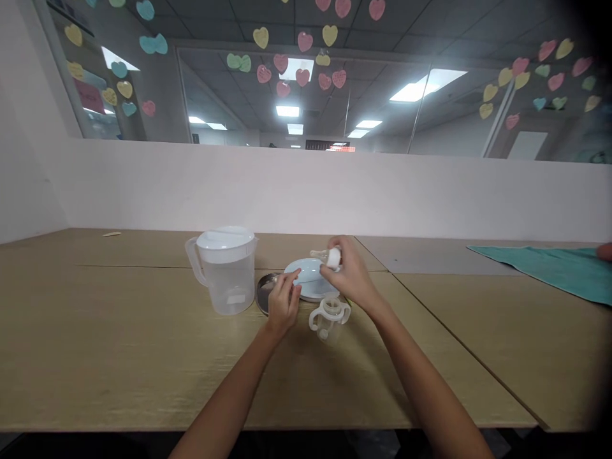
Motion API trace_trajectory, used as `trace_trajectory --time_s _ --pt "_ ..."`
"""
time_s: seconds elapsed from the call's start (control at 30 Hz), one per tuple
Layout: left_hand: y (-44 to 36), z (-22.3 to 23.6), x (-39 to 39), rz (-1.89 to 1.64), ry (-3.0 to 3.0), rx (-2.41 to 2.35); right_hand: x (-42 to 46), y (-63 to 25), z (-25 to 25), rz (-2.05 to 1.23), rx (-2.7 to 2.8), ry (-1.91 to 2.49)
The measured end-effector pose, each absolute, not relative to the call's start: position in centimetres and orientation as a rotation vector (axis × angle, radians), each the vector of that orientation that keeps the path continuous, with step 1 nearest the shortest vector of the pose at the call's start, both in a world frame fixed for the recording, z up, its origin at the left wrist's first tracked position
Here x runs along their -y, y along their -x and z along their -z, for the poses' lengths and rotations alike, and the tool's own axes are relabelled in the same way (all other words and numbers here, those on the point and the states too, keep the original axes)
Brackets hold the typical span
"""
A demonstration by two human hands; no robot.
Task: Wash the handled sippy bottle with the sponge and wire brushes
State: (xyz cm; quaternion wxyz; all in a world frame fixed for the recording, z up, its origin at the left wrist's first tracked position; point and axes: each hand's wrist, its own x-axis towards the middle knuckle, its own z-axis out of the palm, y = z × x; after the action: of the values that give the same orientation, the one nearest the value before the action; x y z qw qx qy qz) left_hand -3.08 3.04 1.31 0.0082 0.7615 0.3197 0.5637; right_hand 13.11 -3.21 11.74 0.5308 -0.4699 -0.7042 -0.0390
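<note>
My right hand [351,274] pinches a white baby bottle collar [333,257] with a clear teat [317,254] pointing left, held above a pale blue plate [313,290]. My left hand [284,301] is empty, its fingers loosely apart at the plate's left edge. It partly hides a round metal dish [264,294]. Nearer me, between my forearms, a clear baby bottle [329,328] with two white handles stands upright, its mouth uncovered. A large translucent pitcher [232,280] with a white lid is left of the metal dish.
The wooden table [119,357] has seams running across it, with a wall [306,191] behind. At the far right lies a teal cloth [554,264], with part of another person's hand [604,251] at its edge. A small flat pale piece [111,234] lies at back left.
</note>
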Motion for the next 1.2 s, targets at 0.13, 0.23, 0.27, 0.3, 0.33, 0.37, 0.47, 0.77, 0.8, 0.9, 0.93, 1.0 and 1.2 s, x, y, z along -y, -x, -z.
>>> trace_trajectory --time_s 0.13,0.23,0.27,0.3,0.33,0.37,0.47,0.77,0.8,0.9,0.93,1.0,1.2 --pt "2.0 -1.3 -1.5 -1.565 -2.419 -0.801 1.7 -15.6 -7.1 -0.256 1.452 0.992" --pt "1.4 -1.0 -1.1 -1.452 -2.529 -0.733 1.0 -15.8 -4.0 -0.438 1.339 0.906" --pt "1.2 -0.8 -1.1 -1.425 -2.564 -0.719 0.9 -15.7 -3.2 -0.462 1.319 0.896" --pt "1.1 -0.6 -1.1 -1.403 -2.595 -0.710 0.7 -15.5 -2.6 -0.478 1.305 0.893" --pt "0.9 -0.3 -1.2 -1.385 -2.620 -0.708 0.6 -15.3 -2.2 -0.492 1.301 0.894" --pt "0.8 0.0 -1.3 -1.370 -2.638 -0.718 0.5 -15.1 -1.8 -0.506 1.306 0.901" --pt "0.6 0.5 -1.6 -1.337 -2.663 -0.800 0.5 -14.8 -1.3 -0.521 1.377 0.955" --pt "0.7 0.1 -1.5 -1.336 -2.679 -0.885 1.4 -14.6 -0.2 -0.375 1.493 0.926" --pt "0.7 0.1 -1.5 -1.338 -2.676 -0.894 1.4 -14.6 0.0 -0.371 1.499 0.915" --pt "0.8 0.1 -1.6 -1.345 -2.671 -0.917 1.2 -14.7 0.6 -0.345 1.493 0.909" --pt "0.8 0.1 -1.6 -1.345 -2.676 -0.920 1.2 -14.7 0.8 -0.332 1.486 0.910" --pt "0.9 0.2 -1.7 -1.341 -2.688 -0.919 1.0 -14.7 0.9 -0.307 1.481 0.907" --pt "0.7 0.7 -1.5 -1.381 -2.709 -0.909 1.2 -14.6 0.4 -0.208 1.471 0.842"
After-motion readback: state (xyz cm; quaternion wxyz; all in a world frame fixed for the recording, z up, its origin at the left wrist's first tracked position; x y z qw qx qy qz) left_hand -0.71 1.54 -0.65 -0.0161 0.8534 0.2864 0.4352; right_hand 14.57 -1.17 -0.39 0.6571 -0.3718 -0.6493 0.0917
